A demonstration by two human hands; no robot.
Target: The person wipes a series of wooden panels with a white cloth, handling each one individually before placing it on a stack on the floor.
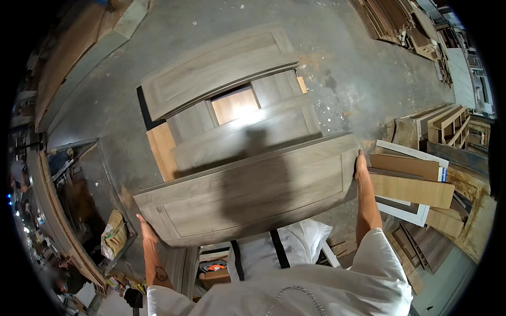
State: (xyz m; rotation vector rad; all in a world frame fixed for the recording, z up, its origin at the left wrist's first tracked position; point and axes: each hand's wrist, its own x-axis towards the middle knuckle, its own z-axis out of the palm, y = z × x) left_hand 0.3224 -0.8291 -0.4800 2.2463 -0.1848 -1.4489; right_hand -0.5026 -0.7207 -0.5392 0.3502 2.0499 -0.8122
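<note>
A long grey-brown wood-grain cabinet door panel (253, 195) with a raised frame spans the space in front of me, tilted, my shadow falling across it. At its left end, my left hand (149, 235) grips the edge, thumb showing and fingers hidden behind. The right end is held by my right hand (361, 167), its fingers also mostly out of sight. Beyond it, a similar panel (216, 68) lies at the far side of a stack. Another matching panel (247, 137) is nearer, partly covered by the held one.
Between the stacked panels a light wood board (234, 105) shows. Wood offcuts (411, 189) and a white frame (419, 215) pile up at the right. A cabinet (421, 129) stands behind them. To the left are a paper bag (114, 234) and a large wooden box (79, 63).
</note>
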